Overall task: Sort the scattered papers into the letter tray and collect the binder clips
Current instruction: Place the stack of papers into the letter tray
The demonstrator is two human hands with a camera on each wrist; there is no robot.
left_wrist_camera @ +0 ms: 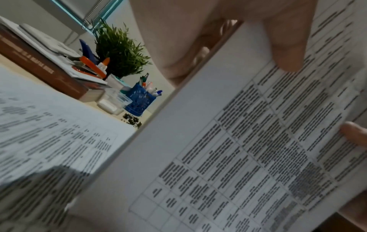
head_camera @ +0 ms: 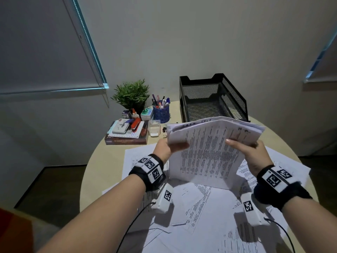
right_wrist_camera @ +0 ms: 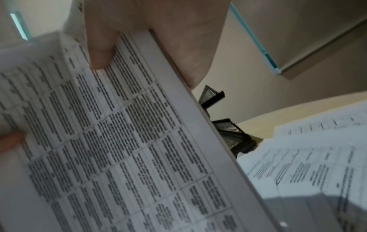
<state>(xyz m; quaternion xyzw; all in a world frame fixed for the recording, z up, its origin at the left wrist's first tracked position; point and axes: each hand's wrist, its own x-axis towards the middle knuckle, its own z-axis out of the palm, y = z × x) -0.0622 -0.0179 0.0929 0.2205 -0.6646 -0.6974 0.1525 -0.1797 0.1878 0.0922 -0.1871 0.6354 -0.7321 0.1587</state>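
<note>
Both hands hold a stack of printed papers [head_camera: 209, 150] on edge over the round table [head_camera: 102, 161], its bottom edge resting on the loose sheets [head_camera: 200, 207] spread below. My left hand [head_camera: 164, 147] grips the stack's left edge, thumb across the front [left_wrist_camera: 286, 51]. My right hand [head_camera: 249, 150] grips the right edge, thumb on the print [right_wrist_camera: 101, 51]. The black mesh letter tray [head_camera: 213, 99] stands just behind the stack. A small pile of black binder clips [left_wrist_camera: 133, 120] lies on the table near the blue pen cup; in the head view the stack mostly hides it.
At the back left stand a green plant [head_camera: 132, 94], a blue pen cup [head_camera: 161, 111], a clear plastic box [head_camera: 154, 127] and a brown book [head_camera: 125, 140] piled with a stapler and notepads. Wrist-camera cables hang over the table's near edge.
</note>
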